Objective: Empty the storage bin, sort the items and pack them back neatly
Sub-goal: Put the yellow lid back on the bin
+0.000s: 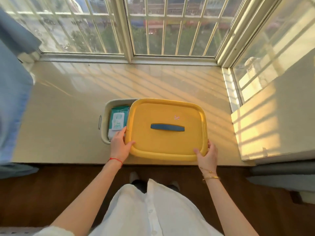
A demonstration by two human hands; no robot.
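A yellow lid [167, 116] with a dark blue handle [167, 127] is held over a pale grey storage bin [109, 103] on the window ledge, shifted to the right so the bin's left part is uncovered. Inside that part lies a teal and white pack of wipes [118, 119]. My left hand [121, 144] grips the lid's near left corner, thumb on top. My right hand [207, 155] grips the near right corner, thumb on top. The rest of the bin's contents are hidden under the lid.
The beige window ledge [68, 108] runs wide to the left and behind the bin, bounded by barred windows [167, 26] at the back and right. Blue fabric [12, 92] hangs at the left edge. Dark wooden floor [42, 193] lies below the ledge.
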